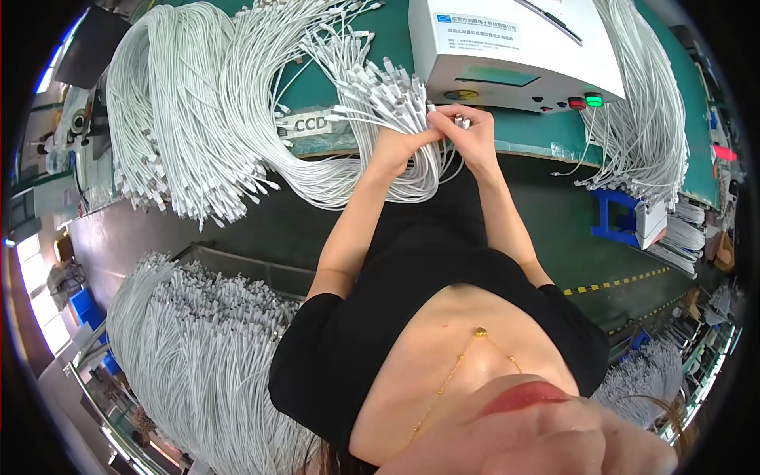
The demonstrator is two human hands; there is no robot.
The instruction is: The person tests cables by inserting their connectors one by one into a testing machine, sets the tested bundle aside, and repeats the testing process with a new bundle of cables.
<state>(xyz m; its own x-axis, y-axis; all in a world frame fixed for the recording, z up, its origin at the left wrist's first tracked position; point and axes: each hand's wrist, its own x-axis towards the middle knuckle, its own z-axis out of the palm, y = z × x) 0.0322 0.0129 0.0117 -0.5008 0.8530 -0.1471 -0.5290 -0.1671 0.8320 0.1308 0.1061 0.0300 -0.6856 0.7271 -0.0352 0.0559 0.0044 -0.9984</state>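
Note:
My left hand [400,149] is wrapped around a thick bundle of white USB cables [396,99], just below their plugs. The plug ends fan upward over the edge of the green table, and the cable lengths loop down beneath my hand. Close beside it, my right hand [471,141] is closed with thumb and fingers pinched together. Small metal-tipped cable plugs [461,121] stick out between its fingers; how many it grips is partly hidden. Both hands are in front of the table edge, nearly touching at the thumbs.
A white test box [514,59] with red and green buttons stands on the green table [507,145]. A "CCD" label [310,124] is on the table. Cable heaps hang at left [182,103] and right [653,103]. Another cable pile [214,348] lies behind left; a blue stool [613,215] stands right.

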